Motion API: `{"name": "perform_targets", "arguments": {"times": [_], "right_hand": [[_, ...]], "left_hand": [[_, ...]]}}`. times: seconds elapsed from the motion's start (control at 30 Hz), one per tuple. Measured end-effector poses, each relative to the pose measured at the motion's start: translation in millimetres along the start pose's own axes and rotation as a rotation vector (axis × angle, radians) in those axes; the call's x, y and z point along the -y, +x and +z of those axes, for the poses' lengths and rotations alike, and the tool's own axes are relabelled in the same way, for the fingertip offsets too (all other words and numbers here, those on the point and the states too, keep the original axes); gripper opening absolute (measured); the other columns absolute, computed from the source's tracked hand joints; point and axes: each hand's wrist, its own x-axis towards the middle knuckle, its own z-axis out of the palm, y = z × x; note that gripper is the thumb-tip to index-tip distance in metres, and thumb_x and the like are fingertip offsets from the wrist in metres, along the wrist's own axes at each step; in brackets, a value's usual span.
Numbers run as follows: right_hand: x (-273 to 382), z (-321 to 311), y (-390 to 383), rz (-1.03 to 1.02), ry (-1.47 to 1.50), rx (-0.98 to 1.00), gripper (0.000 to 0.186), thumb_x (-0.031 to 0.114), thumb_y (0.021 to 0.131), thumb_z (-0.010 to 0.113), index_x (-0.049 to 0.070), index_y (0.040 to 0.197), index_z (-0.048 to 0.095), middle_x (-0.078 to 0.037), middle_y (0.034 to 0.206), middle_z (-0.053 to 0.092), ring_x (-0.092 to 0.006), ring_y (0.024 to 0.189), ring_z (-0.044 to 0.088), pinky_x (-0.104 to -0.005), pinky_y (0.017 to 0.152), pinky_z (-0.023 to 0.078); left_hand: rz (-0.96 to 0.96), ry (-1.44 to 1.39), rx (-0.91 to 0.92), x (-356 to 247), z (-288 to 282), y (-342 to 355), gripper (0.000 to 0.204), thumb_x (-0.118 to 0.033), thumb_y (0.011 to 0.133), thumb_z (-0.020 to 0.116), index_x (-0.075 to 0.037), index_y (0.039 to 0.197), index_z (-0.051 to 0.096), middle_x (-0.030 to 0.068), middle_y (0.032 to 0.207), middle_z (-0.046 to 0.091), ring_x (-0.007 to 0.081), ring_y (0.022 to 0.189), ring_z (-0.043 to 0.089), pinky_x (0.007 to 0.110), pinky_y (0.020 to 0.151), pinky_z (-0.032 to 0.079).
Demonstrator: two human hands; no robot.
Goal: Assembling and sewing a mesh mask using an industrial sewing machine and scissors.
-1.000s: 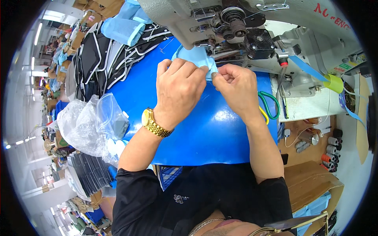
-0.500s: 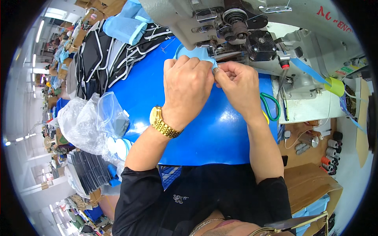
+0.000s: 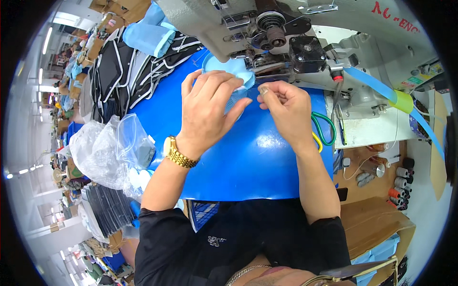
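A light blue fabric piece (image 3: 242, 71) with a curved edge and a mesh part lies under the front of the sewing machine (image 3: 198, 19), partly hidden by my fingers. Over it rests my left hand (image 3: 207, 107), open, its fingers stretched out and the thumb apart, with a gold watch (image 3: 176, 152) at the wrist. Just right of the fabric is my right hand (image 3: 285, 109), thumb and forefinger pinched together and the other fingers curled. What lies in that pinch, if anything, is too small to make out.
Black pieces with white edging (image 3: 114, 76) and blue mesh pieces (image 3: 149, 39) are heaped at the far left. Clear plastic bags (image 3: 98, 152) sit at the left edge. Green-handled scissors (image 3: 329, 128) lie right of my right forearm. Blue tape (image 3: 369, 81) runs to the machine.
My left hand has shifted left and spread its fingers, uncovering more of the blue fabric. My right hand has come away from the fabric's edge, still pinched. The view has shifted slightly.
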Motion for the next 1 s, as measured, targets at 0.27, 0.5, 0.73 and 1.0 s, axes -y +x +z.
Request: {"name": "perform_targets", "arguments": {"times": [0.27,0.5,0.73,1.0], "right_hand": [[1.7,15.3,-8.4,-0.095,0.027,-0.009,0.024,0.009,0.084,0.067,-0.004,0.104,0.068,-0.012,0.086,0.072,-0.0131,0.073,0.068,-0.0258,0.064,0.054],[-0.6,16.1,-4.6,-0.086,0.044,0.011,0.024,0.01,0.084,0.067,-0.005,0.103,0.067,-0.013,0.088,0.072,-0.0153,0.075,0.069,-0.0267,0.065,0.055],[2.5,14.9,-3.0,0.0,0.105,0.019,0.022,0.011,0.085,0.065,-0.006,0.099,0.068,-0.012,0.086,0.072,-0.0131,0.073,0.067,-0.0254,0.064,0.053],[4.9,13.1,0.7,-0.008,0.079,0.044,0.023,0.015,0.088,0.065,-0.005,0.1,0.069,-0.01,0.084,0.071,-0.0126,0.074,0.068,-0.0243,0.063,0.053]], "left_hand": [[0.16,0.056,-0.044,19.8,11.6,-7.3,0.036,-0.011,0.07,0.075,-0.011,0.105,0.065,0.0002,0.099,0.065,0.019,0.094,0.06,0.045,0.098,0.041],[0.175,0.0,-0.052,20.1,11.6,-8.9,0.03,-0.007,0.067,0.074,-0.011,0.095,0.065,-0.0001,0.094,0.064,0.0192,0.09,0.06,0.044,0.096,0.043],[0.139,0.004,-0.064,13.2,7.5,-0.2,0.027,-0.008,0.068,0.073,-0.011,0.093,0.065,-0.0003,0.094,0.064,0.0194,0.091,0.06,0.044,0.095,0.043],[0.232,0.007,-0.09,11.5,16.6,-0.5,0.025,-0.006,0.067,0.069,-0.01,0.091,0.066,-0.0007,0.088,0.063,0.017,0.084,0.059,0.035,0.077,0.045]]}}
